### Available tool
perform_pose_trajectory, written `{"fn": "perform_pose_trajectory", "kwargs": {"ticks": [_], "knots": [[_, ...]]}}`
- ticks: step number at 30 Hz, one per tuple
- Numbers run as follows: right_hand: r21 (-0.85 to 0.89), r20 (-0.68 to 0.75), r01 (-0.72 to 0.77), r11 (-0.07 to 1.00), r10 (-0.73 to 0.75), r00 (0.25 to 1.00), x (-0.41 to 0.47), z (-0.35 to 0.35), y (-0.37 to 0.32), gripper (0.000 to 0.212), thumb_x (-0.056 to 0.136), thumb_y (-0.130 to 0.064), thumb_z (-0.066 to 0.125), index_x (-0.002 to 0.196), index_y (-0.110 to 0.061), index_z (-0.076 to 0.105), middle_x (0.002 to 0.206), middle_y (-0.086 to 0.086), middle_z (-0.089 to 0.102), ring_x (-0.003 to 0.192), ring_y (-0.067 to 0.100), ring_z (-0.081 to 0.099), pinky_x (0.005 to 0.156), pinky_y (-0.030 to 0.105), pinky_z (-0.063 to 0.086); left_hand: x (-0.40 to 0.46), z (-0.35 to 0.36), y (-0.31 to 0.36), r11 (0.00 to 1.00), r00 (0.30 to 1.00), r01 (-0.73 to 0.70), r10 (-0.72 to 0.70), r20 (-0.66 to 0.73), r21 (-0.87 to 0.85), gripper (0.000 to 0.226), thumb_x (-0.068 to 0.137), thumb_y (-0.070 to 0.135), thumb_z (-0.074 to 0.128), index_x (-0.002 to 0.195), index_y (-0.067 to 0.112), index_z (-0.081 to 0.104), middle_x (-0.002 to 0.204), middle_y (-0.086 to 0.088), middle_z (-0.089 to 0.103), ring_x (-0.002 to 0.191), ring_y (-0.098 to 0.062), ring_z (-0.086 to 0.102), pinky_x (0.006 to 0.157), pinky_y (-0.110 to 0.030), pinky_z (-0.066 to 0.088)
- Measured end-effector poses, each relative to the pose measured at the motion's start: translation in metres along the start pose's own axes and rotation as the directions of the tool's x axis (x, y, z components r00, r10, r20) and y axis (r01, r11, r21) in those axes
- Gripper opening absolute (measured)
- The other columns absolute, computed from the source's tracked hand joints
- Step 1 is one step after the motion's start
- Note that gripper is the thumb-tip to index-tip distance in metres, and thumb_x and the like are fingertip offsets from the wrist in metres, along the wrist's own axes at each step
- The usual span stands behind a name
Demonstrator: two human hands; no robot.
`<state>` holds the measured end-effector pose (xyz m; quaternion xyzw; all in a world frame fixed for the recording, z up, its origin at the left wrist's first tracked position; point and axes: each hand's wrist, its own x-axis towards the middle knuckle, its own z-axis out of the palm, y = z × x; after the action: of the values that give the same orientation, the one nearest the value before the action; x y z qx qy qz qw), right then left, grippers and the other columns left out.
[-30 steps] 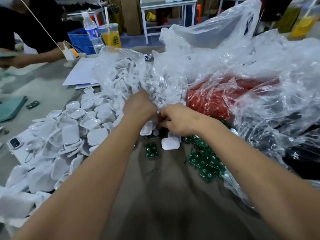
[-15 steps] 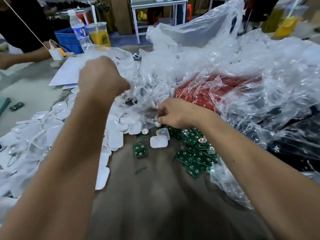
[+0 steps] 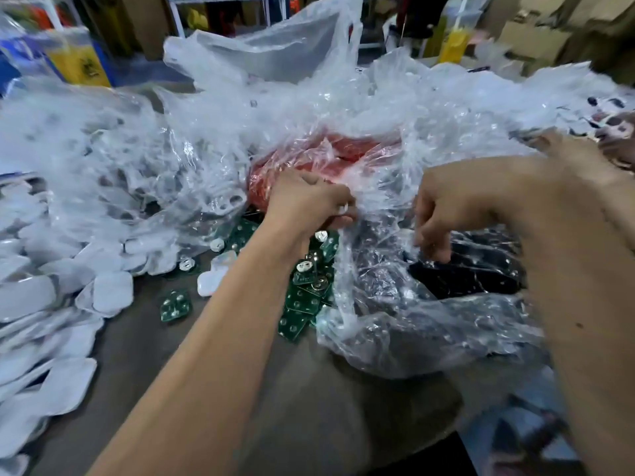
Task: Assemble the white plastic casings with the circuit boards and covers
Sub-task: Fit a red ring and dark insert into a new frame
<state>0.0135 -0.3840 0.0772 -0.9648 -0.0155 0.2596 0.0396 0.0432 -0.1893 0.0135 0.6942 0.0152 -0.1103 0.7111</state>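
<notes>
Two bare forearms reach over a grey-brown worktable [image 3: 309, 389] in a cluttered workroom; cardboard boxes [image 3: 536, 39] and a metal table frame [image 3: 226, 8] stand at the back, blurred.

Surroundings: a yellow drink cup [image 3: 77, 60] stands at far left beyond the table. Crumpled clear plastic bags [image 3: 309, 108] cover most of the far half of the surface. One bag holds red parts [image 3: 326, 159] at centre; another at right holds dark parts [image 3: 474, 273]; what these are cannot be told through the film.

Task items: white plastic casings [image 3: 72, 290] lie in a loose heap along the left side, some under the bag film. Green circuit boards [image 3: 305, 297] lie piled at centre, partly under the left forearm and against the edge of the right-hand bag. One board [image 3: 175, 305] lies apart, left of the pile, with a single white casing [image 3: 209, 282] near it.

Hands: the left hand [image 3: 309, 201] is closed, fingers curled round a fold of clear bag film just below the red parts. The right hand [image 3: 450, 211] has its fingers curled downward, pinching the film of the bag over the dark parts.
</notes>
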Motion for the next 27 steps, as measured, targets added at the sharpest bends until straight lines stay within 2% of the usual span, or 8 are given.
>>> {"fn": "perform_pose_trajectory", "kwargs": {"ticks": [2,4,6,11,18,21,24,27], "knots": [[-0.028,0.041,-0.044,0.999,0.045,0.998,-0.007,0.011,0.003,0.008,0.088,-0.038,0.081,0.086,-0.031,0.081,0.068,-0.020,0.075,0.062,-0.017,0.063,0.078,0.027,0.047,-0.004,0.017,-0.003,0.998,1.000,0.003,-0.002,0.016,-0.069,0.005,0.086,-0.008,0.069,0.087,-0.006,0.064,0.088,-0.020,0.077,0.071,-0.025,0.077,0.047,-0.022,0.055],[-0.031,0.025,-0.072,0.997,0.073,0.997,-0.007,0.021,0.001,0.019,0.081,-0.046,0.085,0.088,-0.029,0.080,0.066,-0.019,0.074,0.064,-0.010,0.068,0.079,0.026,0.053,-0.006,0.030,-0.004,0.997,1.000,-0.006,0.005,-0.014,-0.080,0.013,0.086,-0.009,0.065,0.074,-0.003,0.063,0.075,-0.015,0.076,0.061,-0.021,0.072,0.045,-0.022,0.053],[-0.061,0.000,-0.103,0.993,0.103,0.995,-0.003,0.027,-0.006,0.034,0.073,-0.051,0.090,0.085,-0.021,0.078,0.063,-0.015,0.074,0.067,0.001,0.073,0.082,0.029,0.058,-0.008,0.040,-0.003,1.000,0.999,-0.020,0.020,-0.025,-0.021,0.007,0.086,-0.006,0.063,0.081,-0.007,0.067,0.065,-0.012,0.069,0.056,-0.019,0.065,0.044,-0.021,0.050],[-0.058,-0.007,-0.127,0.990,0.126,0.992,0.006,0.030,-0.008,0.019,0.081,-0.025,0.089,0.081,-0.012,0.075,0.062,-0.009,0.074,0.071,0.007,0.075,0.091,0.034,0.059,-0.006,0.044,0.001,0.999,1.000,0.030,-0.030,-0.006,0.019,0.022,0.091,0.019,0.070,0.098,-0.001,0.064,0.076,-0.009,0.062,0.051,-0.013,0.055,0.046,-0.023,0.049],[-0.046,-0.074,-0.037,0.998,0.034,0.997,0.007,0.025,0.008,0.017,0.087,-0.009,0.071,0.074,-0.016,0.079,0.062,-0.013,0.074,0.060,-0.006,0.068,0.059,0.020,0.045,-0.003,0.043,-0.001,0.990,0.993,0.111,-0.114,-0.037,-0.091,0.012,0.095,0.021,0.058,0.097,0.009,0.057,0.061,-0.001,0.053,0.044,-0.010,0.045,0.040,-0.021,0.037],[-0.029,-0.046,0.021,0.999,-0.022,0.999,0.004,0.025,0.003,0.008,0.082,-0.024,0.086,0.078,-0.023,0.079,0.065,-0.015,0.075,0.066,-0.002,0.069,0.063,0.023,0.046,-0.001,0.047,-0.001,0.988,0.994,0.094,-0.100,-0.047,-0.119,0.014,0.096,0.016,0.055,0.101,0.004,0.058,0.070,-0.007,0.053,0.046,-0.012,0.048,0.042,-0.022,0.042],[-0.105,-0.020,0.010,0.994,-0.012,1.000,0.007,0.035,-0.012,0.033,0.069,-0.045,0.094,0.079,-0.019,0.077,0.064,-0.011,0.074,0.068,0.007,0.069,0.063,0.027,0.046,0.000,0.050,-0.001,0.991,0.996,0.055,-0.063,-0.058,-0.125,0.006,0.094,0.010,0.058,0.091,0.005,0.057,0.075,-0.010,0.056,0.046,-0.015,0.058,0.045,-0.022,0.050],[-0.118,-0.004,-0.014,0.993,0.013,1.000,0.013,0.037,-0.017,0.036,0.068,-0.044,0.095,0.079,-0.016,0.075,0.060,-0.011,0.073,0.067,0.010,0.070,0.065,0.029,0.049,0.001,0.050,-0.005,0.996,0.999,0.013,-0.017,-0.041,-0.093,0.021,0.089,0.001,0.066,0.077,0.010,0.052,0.078,-0.007,0.057,0.049,-0.015,0.064,0.053,-0.026,0.057]]}}
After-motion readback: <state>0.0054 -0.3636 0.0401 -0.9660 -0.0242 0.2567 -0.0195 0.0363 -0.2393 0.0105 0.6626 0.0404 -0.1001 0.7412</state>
